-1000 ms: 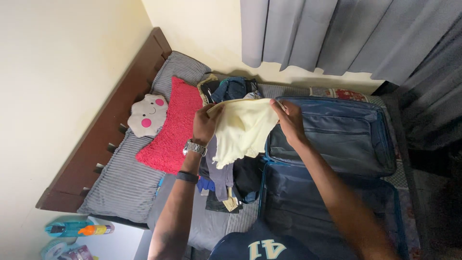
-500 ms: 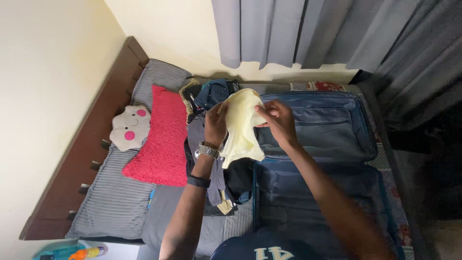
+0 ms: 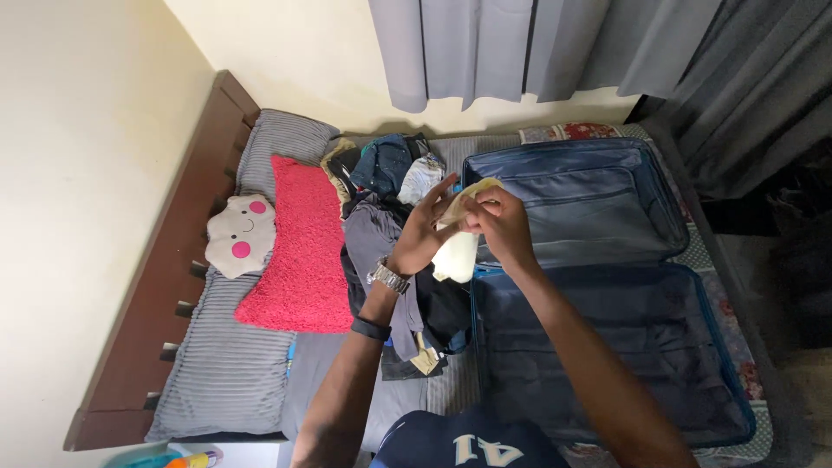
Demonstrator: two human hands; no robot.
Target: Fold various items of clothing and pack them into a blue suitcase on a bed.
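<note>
While both hands meet above the bed, the scene runs from the wooden headboard (image 3: 165,251) at 9 o'clock across to the suitcase. A cloud-shaped cushion (image 3: 238,236) with pink cheeks lies just beside a red fuzzy pillow (image 3: 299,247), both on grey ribbed pillows (image 3: 225,364). At about 12 o'clock from the hands sits a heap of dark clothes (image 3: 390,173), which trails down toward 6 o'clock along the suitcase edge. The left hand (image 3: 425,234), with a metal watch (image 3: 387,276) and a dark band on the wrist, has its fingers spread and curled against the pale yellow garment (image 3: 458,247). That garment is bunched into a narrow bundle, its long axis running from 12 down to 6 o'clock, the loose end hanging toward 6. The right hand (image 3: 501,224) is closed, pinching the bundle's upper end. An open blue suitcase (image 3: 607,347) fills the span from 3 to 5 o'clock, with grey curtains (image 3: 520,48) beyond it.
</note>
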